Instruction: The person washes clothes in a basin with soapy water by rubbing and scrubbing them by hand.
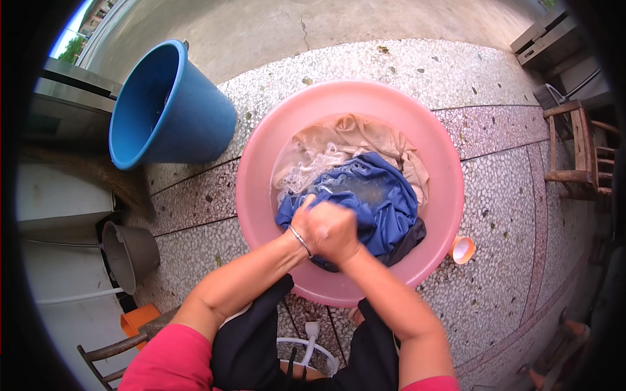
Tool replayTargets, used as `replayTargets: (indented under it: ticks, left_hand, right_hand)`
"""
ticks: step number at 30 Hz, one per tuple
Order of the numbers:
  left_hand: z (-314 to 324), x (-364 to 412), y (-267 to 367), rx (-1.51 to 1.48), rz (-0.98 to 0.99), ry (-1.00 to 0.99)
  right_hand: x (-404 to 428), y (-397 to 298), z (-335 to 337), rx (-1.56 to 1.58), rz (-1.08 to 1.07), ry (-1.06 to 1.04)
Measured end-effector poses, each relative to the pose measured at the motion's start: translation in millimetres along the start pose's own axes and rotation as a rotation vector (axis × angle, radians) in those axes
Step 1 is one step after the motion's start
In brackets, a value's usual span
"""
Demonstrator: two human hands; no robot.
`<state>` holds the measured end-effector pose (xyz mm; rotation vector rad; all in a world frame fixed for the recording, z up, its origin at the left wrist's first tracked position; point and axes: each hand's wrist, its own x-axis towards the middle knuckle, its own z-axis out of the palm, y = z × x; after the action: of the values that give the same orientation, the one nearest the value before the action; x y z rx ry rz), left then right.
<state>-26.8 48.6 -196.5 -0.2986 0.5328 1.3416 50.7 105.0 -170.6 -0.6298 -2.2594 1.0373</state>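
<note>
A pink plastic basin (442, 171) stands on the floor before me, holding soapy water and wet laundry. My left hand (304, 220), with a metal bangle at its wrist, is closed on the near left part of a blue garment (396, 195). Pressed against it is my right hand (335, 229), a fist blurred by motion, closed on the same blue cloth; most of the gripped fabric is hidden. A beige cloth (376, 132) lies partly under water along the basin's far side. Dark fabric (411, 239) shows at the near right, beneath the blue garment.
A blue bucket (205, 117) stands at the far left, with a grey-brown bucket (142, 256) nearer. An orange cup-like container (462, 250) rests beside the basin's right rim. A wooden stool or chair (570, 176) is at the right. Terrazzo floor (499, 195) surrounds the basin.
</note>
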Motion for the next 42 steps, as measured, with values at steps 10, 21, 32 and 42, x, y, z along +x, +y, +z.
replayTargets:
  ticks: [10,21,32,42]
  left_hand:
    - [-63.2,-5.9,16.5,0.409,-0.01,0.427]
    - [-83.1,0.5,25.4,-0.117,-0.3,-0.464]
    - [-38.4,-16.2,8.1,0.033,-0.196,0.508]
    - [48.4,1.4,30.0,0.757,0.554,0.369]
  right_hand:
    - [-28.4,-42.3,23.3,0.058,-0.113,0.05]
    - [-29.5,-44.6,27.4,0.053,-0.088,0.055]
    - [-24.0,-59.6,12.9,0.114,0.1,0.087]
    - [8.1,69.8,-50.5,-0.085,0.572,0.599]
